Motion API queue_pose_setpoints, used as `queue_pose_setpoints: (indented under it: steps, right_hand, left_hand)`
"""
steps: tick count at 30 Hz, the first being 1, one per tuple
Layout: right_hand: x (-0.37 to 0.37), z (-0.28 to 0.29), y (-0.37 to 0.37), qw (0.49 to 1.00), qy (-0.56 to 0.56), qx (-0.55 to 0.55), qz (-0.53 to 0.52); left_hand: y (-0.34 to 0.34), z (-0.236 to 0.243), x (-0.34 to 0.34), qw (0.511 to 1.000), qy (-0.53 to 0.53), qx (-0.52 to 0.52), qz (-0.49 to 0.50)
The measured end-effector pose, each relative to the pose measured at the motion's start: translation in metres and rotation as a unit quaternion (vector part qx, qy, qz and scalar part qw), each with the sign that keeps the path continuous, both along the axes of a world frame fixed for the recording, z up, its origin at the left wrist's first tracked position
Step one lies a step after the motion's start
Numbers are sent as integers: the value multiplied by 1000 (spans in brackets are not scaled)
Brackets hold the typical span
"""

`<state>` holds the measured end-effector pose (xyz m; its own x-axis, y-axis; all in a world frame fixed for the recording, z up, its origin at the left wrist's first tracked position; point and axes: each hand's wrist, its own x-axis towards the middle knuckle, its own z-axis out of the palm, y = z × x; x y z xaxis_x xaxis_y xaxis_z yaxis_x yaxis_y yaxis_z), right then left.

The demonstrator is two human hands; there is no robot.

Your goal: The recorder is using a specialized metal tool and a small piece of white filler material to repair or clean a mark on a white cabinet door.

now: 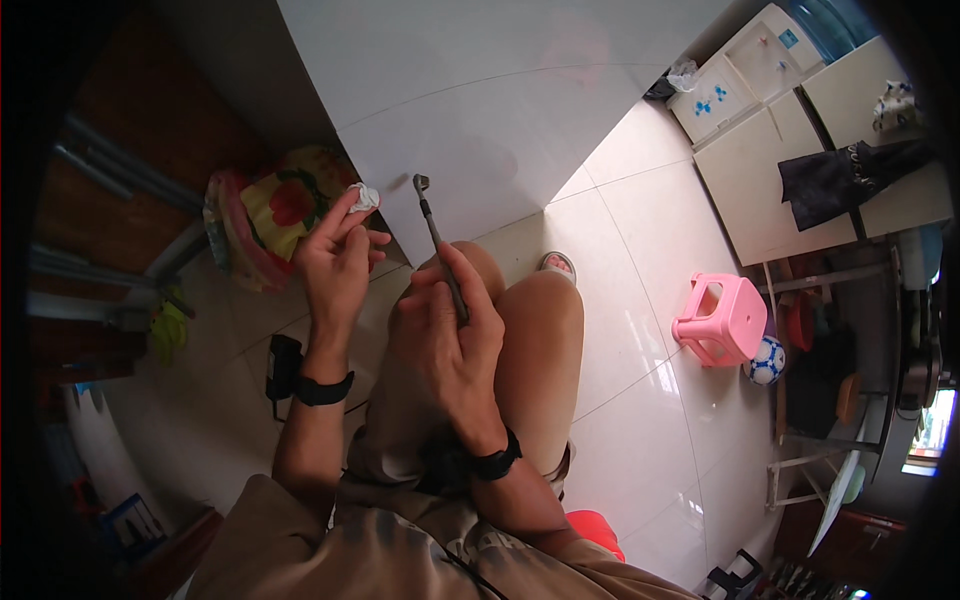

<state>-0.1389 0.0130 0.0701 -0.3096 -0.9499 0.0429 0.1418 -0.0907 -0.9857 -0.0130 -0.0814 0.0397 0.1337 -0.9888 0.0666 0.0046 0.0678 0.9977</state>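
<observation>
My right hand (462, 345) is closed around the dark handle of a slim tool (433, 228). The tool points up and away from me, and its small metallic head is too small to name exactly. To its left, my left hand (337, 260) is raised, with a crumpled white tissue (366, 198) at the tips of its stretched fingers; the other fingers are loosely bent. Both hands are above my knees, in front of a smooth pale panel (450, 130). The tool's head and the tissue are close to the panel; I cannot tell whether either touches it.
A pink plastic stool (728, 318) stands on the tiled floor at right, beside a blue-and-white ball (767, 361). Flowered fabric (275, 215) lies left of the panel. A black cloth (840, 185) hangs over a white cabinet (770, 180). Something red (595, 532) shows behind my right elbow.
</observation>
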Motion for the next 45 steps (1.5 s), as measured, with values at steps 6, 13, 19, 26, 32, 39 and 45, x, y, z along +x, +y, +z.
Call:
queue_pose_setpoints:
  steps: [6,13,19,26,32,39,45]
  right_hand:
    - [4,0,1,998,-21,-10,58]
    - [4,-1,-2,986,-137,20,92]
    - [9,-3,-8,988,-118,4,100]
    - [-2,-2,-6,987,-133,-40,87]
    - [4,-9,-7,985,-148,-18,92]
    - [4,-13,-9,976,-194,-29,91]
    - [-1,-14,-11,972,-207,-66,86]
  left_hand:
    - [4,-3,3,999,-4,-31,41]
    - [16,-6,13,996,-49,-58,55]
    - [19,-10,5,999,-7,-38,32]
    - [19,-13,-6,999,-5,-34,26]
    - [18,-14,-5,999,-20,-9,24]
    - [20,-18,-3,1000,-9,-15,19]
    - [20,-19,-5,999,-18,-25,13]
